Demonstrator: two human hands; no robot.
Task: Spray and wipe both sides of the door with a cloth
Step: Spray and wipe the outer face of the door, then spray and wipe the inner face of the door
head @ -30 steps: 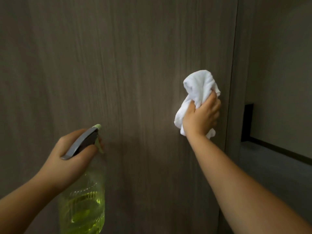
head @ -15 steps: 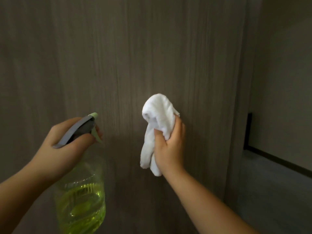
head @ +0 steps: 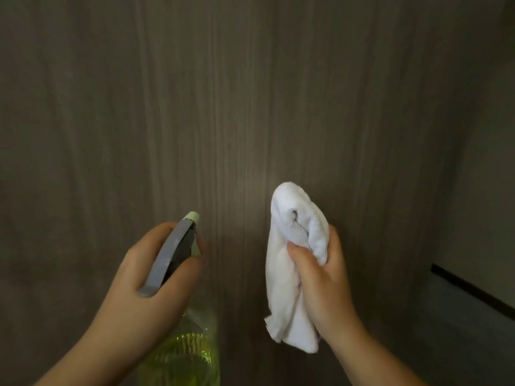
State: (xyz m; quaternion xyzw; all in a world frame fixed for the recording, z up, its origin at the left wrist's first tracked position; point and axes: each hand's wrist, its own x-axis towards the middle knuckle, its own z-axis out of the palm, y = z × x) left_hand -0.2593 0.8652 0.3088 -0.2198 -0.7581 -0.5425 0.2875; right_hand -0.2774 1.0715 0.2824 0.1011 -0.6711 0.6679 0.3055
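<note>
Cloth bunched in the right hand, spray bottle in the left, both held up before the door.

The right hand [head: 324, 277] is closed around a white cloth [head: 292, 263], which sits at the door [head: 250, 107] low and near its right edge; whether it touches the wood cannot be told. The cloth looks soft, light and limp, its loose end hanging below the fist, so a bunched grip at its middle likely suits wiping. The left hand [head: 150, 280] is wrapped around the neck of the spray bottle [head: 184, 355], nozzle toward the door. The bottle, part full of yellow-green liquid, probably has some weight and a smooth, stiff plastic body. No label, brand or writing shows anywhere.
</note>
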